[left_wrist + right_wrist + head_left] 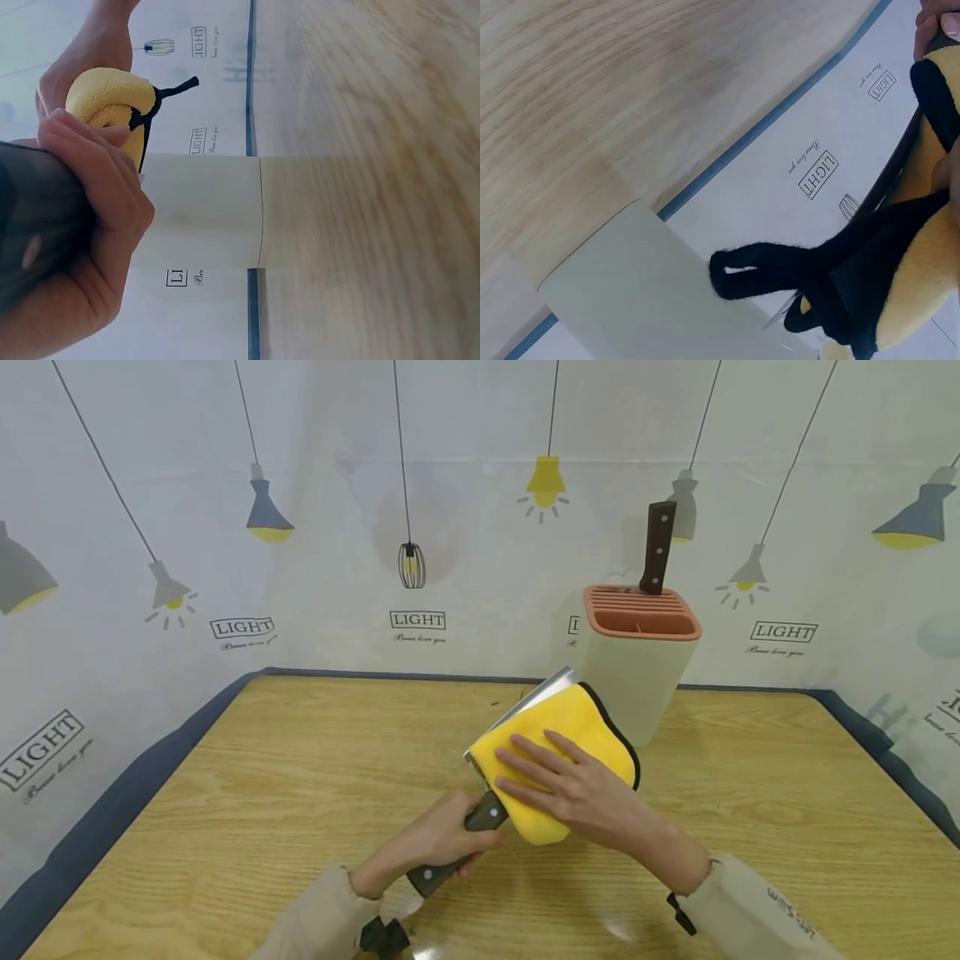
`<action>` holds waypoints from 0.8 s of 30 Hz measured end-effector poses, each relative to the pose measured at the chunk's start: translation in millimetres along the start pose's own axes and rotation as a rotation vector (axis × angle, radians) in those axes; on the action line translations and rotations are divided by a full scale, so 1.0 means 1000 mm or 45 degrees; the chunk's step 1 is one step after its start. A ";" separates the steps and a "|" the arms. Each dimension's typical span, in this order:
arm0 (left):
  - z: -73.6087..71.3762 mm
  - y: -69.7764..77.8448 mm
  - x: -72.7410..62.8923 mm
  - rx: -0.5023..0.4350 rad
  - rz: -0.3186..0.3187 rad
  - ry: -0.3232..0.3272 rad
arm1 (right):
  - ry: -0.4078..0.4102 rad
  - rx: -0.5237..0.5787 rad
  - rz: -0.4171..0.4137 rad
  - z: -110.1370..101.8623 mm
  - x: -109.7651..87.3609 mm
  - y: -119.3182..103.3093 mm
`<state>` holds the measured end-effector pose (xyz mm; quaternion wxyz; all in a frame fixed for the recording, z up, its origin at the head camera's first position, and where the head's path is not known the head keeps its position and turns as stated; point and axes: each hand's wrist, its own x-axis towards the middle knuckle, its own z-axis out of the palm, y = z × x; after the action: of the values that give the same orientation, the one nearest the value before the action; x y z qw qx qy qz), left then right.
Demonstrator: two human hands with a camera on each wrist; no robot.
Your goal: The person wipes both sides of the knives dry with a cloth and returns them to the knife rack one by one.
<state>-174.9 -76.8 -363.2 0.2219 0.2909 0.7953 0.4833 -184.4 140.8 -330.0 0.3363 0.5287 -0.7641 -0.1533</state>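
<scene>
My left hand (447,835) grips the dark riveted handle of a cleaver (491,812), its blade pointing up and to the right. A yellow cloth (603,735) with a black hem covers most of the blade, leaving a metal strip along the upper-left edge. My right hand (573,789) holds the cloth against the blade, fingers extended across the top and the thumb out of sight in the head view. Seen from the left wrist, the cloth (112,90) is bunched beyond the handle. In the right wrist view, its black hem loop (757,270) hangs loose.
A cream knife block (630,685) with an orange slotted top stands at the back right, just behind the cloth. One dark-handled knife (657,547) stands upright in it. The wooden table (300,760) ends at a backdrop printed with lamps.
</scene>
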 end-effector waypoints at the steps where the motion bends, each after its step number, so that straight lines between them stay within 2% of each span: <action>1: 0.000 0.000 0.000 0.001 0.000 0.000 | 0.004 -0.002 0.002 0.000 0.000 0.000; 11: -0.003 0.001 -0.003 0.022 -0.008 0.031 | 0.072 0.054 0.110 0.006 -0.010 0.008; 24: -0.004 0.001 -0.006 0.017 0.020 0.040 | -0.009 0.034 0.358 0.009 -0.024 0.024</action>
<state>-172.5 -83.4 -360.3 0.2035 0.2909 0.7997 0.4842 -202.5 170.6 -331.0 0.3446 0.4204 -0.8338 -0.0965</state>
